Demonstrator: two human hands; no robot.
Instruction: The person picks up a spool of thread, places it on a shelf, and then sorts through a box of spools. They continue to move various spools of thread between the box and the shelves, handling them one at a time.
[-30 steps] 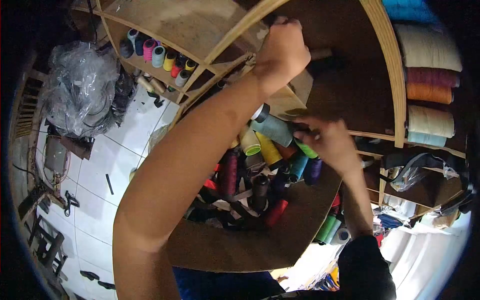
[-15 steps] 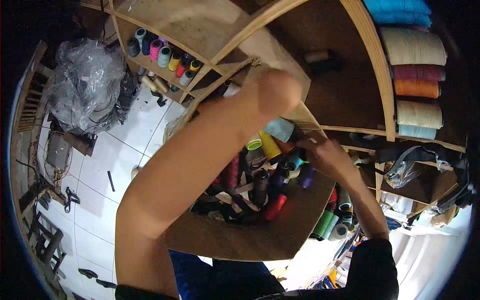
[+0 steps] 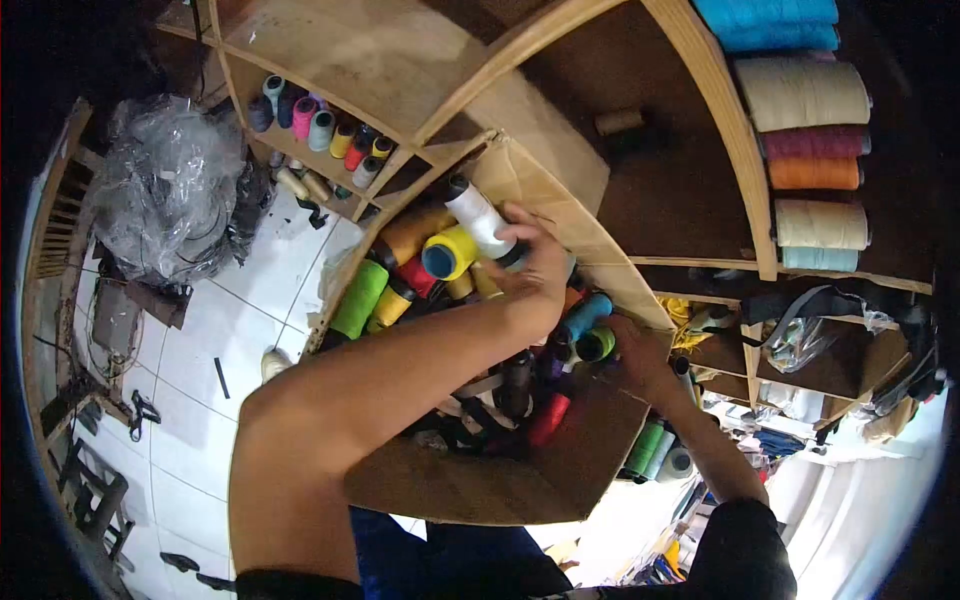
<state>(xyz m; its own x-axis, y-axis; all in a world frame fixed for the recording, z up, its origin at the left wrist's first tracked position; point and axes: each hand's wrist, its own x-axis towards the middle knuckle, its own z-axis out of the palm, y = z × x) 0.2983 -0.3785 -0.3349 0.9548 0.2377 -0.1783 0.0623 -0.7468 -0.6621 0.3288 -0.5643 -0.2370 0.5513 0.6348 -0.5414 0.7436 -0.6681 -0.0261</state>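
A large cardboard box (image 3: pixel 480 490) full of thread spools stands in front of me. My left hand (image 3: pixel 535 262) reaches across it with its fingers closed around a white thread spool (image 3: pixel 478 218), held tilted near the far side. Beside that spool are a yellow spool (image 3: pixel 449 252) and a green spool (image 3: pixel 360 302). At the right wall of the box, my right hand (image 3: pixel 640 357) is closed at a lime-green thread spool (image 3: pixel 595 345); its fingertips are partly hidden. A blue spool (image 3: pixel 588 316) lies just above, and a red spool (image 3: pixel 550 418) rests lower in the box.
Wooden shelves (image 3: pixel 735 130) curve around the box, with large thread cones (image 3: pixel 805 95) at the right. Several small spools (image 3: pixel 320 130) sit in a cubby at upper left. A plastic-wrapped bundle (image 3: pixel 165 185) stands on the tiled floor (image 3: pixel 255 290).
My left hand has come down and now grips the white spool, and more spools show at the box's left. My right hand has moved slightly down, with the lime-green spool now at its fingers.
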